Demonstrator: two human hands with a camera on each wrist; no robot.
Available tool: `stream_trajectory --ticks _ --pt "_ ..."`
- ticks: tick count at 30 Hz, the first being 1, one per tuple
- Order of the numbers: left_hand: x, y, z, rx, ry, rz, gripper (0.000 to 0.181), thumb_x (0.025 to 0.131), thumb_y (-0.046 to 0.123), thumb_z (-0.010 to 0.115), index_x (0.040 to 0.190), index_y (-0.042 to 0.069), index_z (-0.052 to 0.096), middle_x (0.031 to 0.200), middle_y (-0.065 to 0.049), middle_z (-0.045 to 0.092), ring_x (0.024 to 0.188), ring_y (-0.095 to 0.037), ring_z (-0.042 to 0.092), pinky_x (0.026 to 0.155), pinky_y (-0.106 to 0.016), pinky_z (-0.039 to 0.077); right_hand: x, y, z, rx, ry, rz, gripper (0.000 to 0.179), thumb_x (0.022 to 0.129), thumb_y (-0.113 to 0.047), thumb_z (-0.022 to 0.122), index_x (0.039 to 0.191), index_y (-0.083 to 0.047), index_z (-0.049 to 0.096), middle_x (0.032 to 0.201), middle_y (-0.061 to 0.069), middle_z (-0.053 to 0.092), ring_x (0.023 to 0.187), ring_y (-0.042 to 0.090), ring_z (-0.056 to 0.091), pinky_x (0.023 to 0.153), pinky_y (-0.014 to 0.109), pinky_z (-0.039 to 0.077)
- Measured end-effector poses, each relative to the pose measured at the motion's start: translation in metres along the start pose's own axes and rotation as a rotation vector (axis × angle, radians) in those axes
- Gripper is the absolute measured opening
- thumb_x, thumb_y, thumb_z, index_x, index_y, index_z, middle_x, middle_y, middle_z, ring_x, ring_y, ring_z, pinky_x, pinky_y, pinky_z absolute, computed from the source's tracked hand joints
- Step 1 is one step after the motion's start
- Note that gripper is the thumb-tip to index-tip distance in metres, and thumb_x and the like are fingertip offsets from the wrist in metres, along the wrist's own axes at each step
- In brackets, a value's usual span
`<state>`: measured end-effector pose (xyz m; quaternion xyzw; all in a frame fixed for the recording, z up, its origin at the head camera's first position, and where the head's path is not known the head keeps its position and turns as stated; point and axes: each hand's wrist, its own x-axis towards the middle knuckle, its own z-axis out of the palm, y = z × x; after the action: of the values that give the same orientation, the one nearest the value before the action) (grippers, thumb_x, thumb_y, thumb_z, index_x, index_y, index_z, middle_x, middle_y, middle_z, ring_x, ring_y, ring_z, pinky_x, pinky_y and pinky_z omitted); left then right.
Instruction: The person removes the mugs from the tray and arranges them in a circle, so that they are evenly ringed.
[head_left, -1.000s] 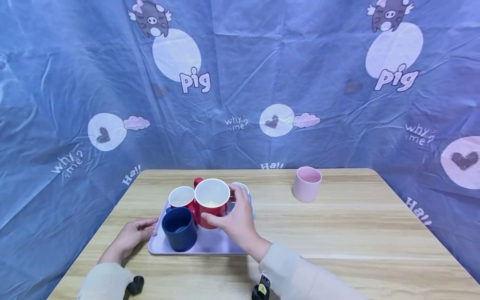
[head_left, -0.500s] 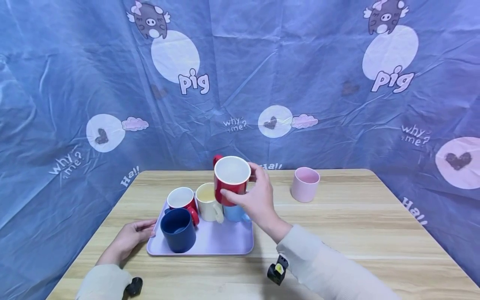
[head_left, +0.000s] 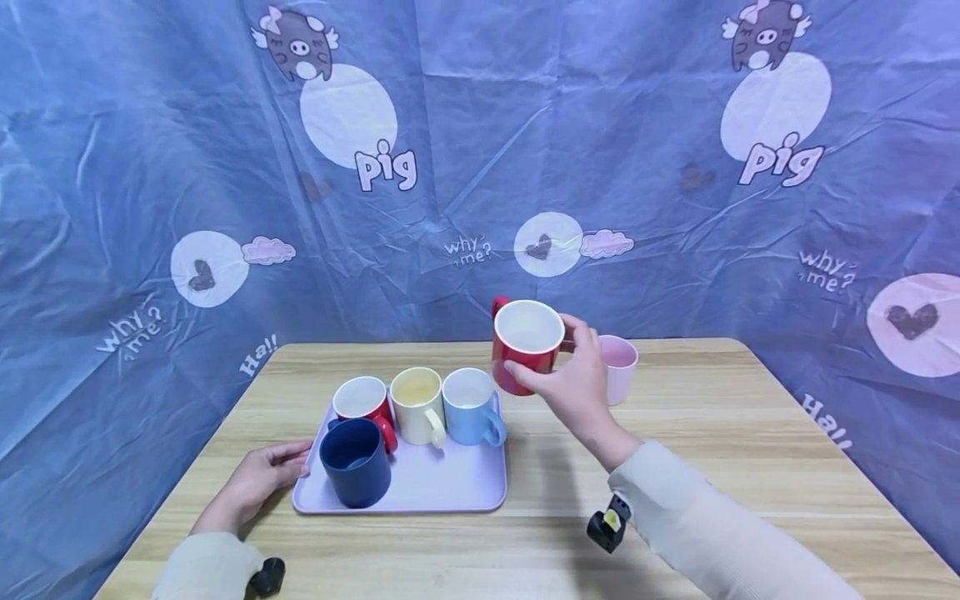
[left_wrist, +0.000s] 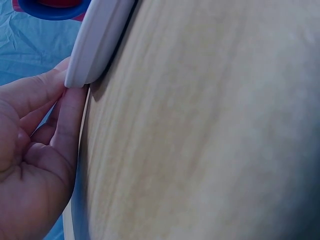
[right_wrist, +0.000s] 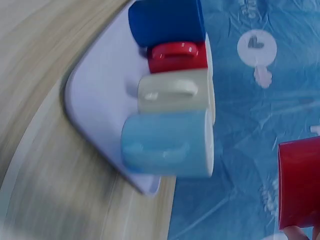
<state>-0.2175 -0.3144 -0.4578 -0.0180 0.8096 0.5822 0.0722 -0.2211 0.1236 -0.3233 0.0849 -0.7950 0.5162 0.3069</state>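
Observation:
My right hand grips a red mug with a white inside, held in the air beyond the tray's right back corner. Its thumb lies on the near side. In the right wrist view only part of this red mug shows. My left hand pinches the left edge of a lilac tray; thumb and fingers meet at the tray rim in the left wrist view. Upright on the tray stand a dark blue mug, a second red mug, a cream mug and a light blue mug.
A pink cup stands at the back right of the wooden table, partly hidden behind my right hand. Blue printed cloth hangs behind and along both sides of the table.
My right hand has lifted the red mug off the tray area and carried it up and to the right. That uncovers the cream and light blue mugs. The left hand stays on the tray edge.

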Motion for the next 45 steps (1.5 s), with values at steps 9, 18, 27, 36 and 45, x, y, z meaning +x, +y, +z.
stream_trajectory --ticks 9,18,27,36,45 --pt "-0.001 0.002 0.001 0.013 -0.004 0.001 0.049 0.087 -0.003 0.062 0.129 -0.019 0.044 0.118 -0.026 0.060 0.094 -0.004 0.060 0.081 -0.019 0.052 0.007 0.021 -0.031 -0.099 0.038 0.105 0.081 0.064 -0.024 0.089 0.129 -0.001 0.047 0.116 0.015 0.050 0.104 0.029 0.048 0.085 0.044 0.048" --pt "-0.002 0.003 0.002 0.004 -0.004 -0.003 0.049 0.087 -0.004 0.062 0.130 -0.019 0.043 0.119 -0.027 0.059 0.094 -0.005 0.060 0.081 -0.020 0.052 0.014 0.044 -0.063 -0.166 0.089 0.149 0.081 0.067 -0.024 0.087 0.131 0.000 0.045 0.118 0.017 0.048 0.105 0.030 0.048 0.086 0.045 0.046" --pt "-0.002 0.003 0.002 0.014 0.010 -0.018 0.048 0.087 -0.004 0.062 0.130 -0.018 0.045 0.120 -0.027 0.059 0.098 -0.010 0.061 0.081 -0.021 0.052 0.018 0.063 -0.092 -0.249 0.143 0.208 0.082 0.070 -0.031 0.085 0.135 -0.002 0.043 0.121 0.017 0.048 0.106 0.029 0.047 0.083 0.041 0.046" --pt "0.000 0.000 0.001 0.009 0.011 -0.012 0.048 0.087 -0.004 0.063 0.129 -0.018 0.045 0.119 -0.026 0.060 0.095 -0.007 0.060 0.080 -0.020 0.052 0.022 0.078 -0.115 -0.290 0.187 0.314 0.085 0.073 -0.039 0.081 0.139 -0.006 0.038 0.127 0.014 0.048 0.112 0.027 0.045 0.086 0.041 0.049" --pt "-0.002 0.002 0.001 0.006 0.002 -0.003 0.049 0.086 -0.004 0.063 0.129 -0.019 0.045 0.120 -0.027 0.059 0.095 -0.006 0.060 0.081 -0.020 0.052 0.025 0.092 -0.128 -0.301 0.226 0.416 0.091 0.073 -0.041 0.080 0.143 -0.007 0.033 0.134 0.013 0.040 0.119 0.027 0.041 0.096 0.045 0.046"
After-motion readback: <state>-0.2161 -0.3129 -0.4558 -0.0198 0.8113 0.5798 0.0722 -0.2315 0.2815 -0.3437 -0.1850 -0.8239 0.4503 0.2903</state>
